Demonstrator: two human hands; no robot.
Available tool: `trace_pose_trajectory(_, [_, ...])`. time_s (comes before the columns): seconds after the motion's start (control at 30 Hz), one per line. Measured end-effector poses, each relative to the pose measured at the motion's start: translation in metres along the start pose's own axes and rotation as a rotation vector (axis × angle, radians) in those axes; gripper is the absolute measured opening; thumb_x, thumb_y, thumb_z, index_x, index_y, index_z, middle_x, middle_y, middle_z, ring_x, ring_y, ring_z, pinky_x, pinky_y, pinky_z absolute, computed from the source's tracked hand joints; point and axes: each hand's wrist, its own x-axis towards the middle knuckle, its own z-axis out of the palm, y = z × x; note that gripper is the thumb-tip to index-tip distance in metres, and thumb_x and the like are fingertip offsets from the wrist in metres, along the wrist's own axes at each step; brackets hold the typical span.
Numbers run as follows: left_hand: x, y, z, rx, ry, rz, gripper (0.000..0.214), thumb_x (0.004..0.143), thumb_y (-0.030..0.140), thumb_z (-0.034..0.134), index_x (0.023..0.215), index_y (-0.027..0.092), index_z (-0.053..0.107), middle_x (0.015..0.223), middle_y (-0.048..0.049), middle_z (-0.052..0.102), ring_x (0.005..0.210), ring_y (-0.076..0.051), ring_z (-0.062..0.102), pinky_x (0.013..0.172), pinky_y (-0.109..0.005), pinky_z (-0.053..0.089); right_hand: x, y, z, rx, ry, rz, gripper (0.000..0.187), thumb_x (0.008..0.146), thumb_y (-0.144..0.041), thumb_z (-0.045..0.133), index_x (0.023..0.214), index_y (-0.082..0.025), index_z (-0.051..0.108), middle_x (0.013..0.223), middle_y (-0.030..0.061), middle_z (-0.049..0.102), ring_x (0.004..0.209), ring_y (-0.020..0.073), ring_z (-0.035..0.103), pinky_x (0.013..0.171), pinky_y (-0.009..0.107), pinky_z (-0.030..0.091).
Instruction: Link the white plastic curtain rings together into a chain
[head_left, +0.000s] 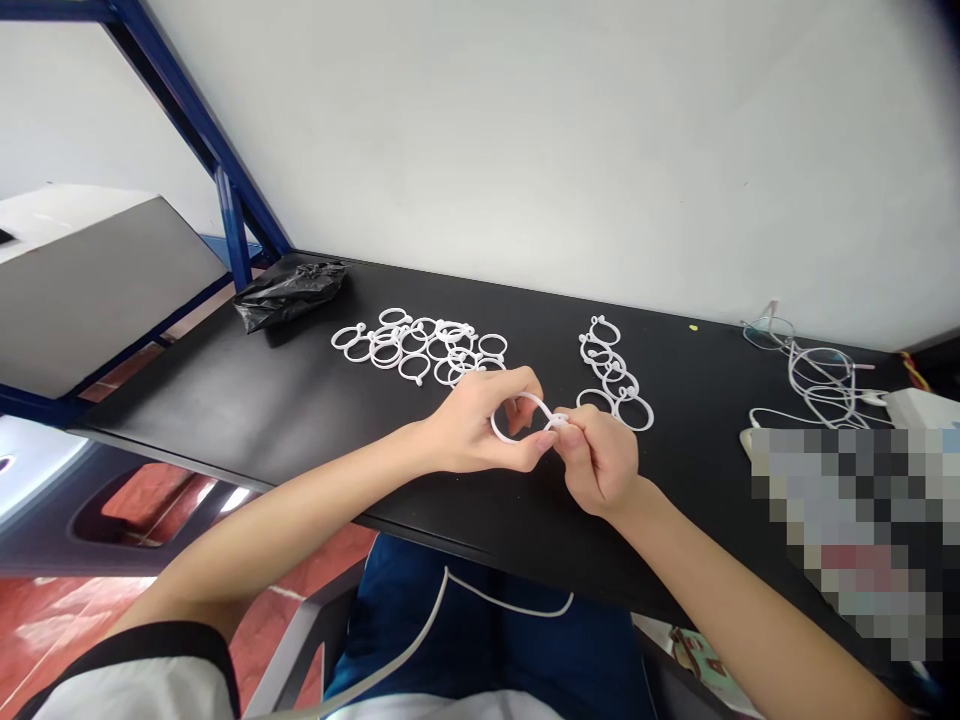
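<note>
A white curtain ring (504, 433) is held in the air above the black table by both hands. My left hand (487, 420) curls around the hoop from the left, thumb and fingers on its rim. My right hand (600, 450) is closed on the ring's small end piece, most of which the fingers hide. Beyond my left hand lies a loose pile of white curtain rings (414, 368). A smaller group of the same rings (634, 412) lies past my right hand, some overlapping.
On the black table (225, 400), a crumpled black plastic bag (289, 295) lies at the far left. To the right are eyeglasses (772, 332), a coiled white cable (832, 385) and a blurred-out item (847, 530). A pale wall (525, 150) rises behind. Another cable (390, 660) crosses my lap.
</note>
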Motion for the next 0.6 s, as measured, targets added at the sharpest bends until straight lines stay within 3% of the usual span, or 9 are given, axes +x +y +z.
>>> trace_pose_trajectory(0.4, [0.0007,0.0011,-0.0022,-0.002,-0.069,-0.079,0.026,0.080,0.039,0.055,0.067,0.018,0.046,0.056,0.0045,0.048,0.050,-0.007,0.044,0.049,-0.019,0.038,-0.0002,-0.0033,0.0009,0.042,0.000,0.042,0.020,0.102,-0.027,0.038,0.090,-0.021,0.052,0.060,-0.0035,0.055,0.042,0.0094,0.046,0.045,0.023,0.038])
trace_pose_trajectory(0.6, [-0.0005,0.0016,-0.0022,-0.058,-0.072,-0.106,0.023,0.078,0.034,0.060,0.069,0.019,0.044,0.048,0.0096,0.038,0.043,-0.005,0.033,0.045,-0.018,0.031,-0.0004,-0.0012,0.0002,0.008,-0.010,0.035,0.019,0.102,-0.027,0.039,0.089,-0.021,0.053,0.059,-0.0037,0.055,0.043,0.0102,0.047,0.047,0.024,0.039])
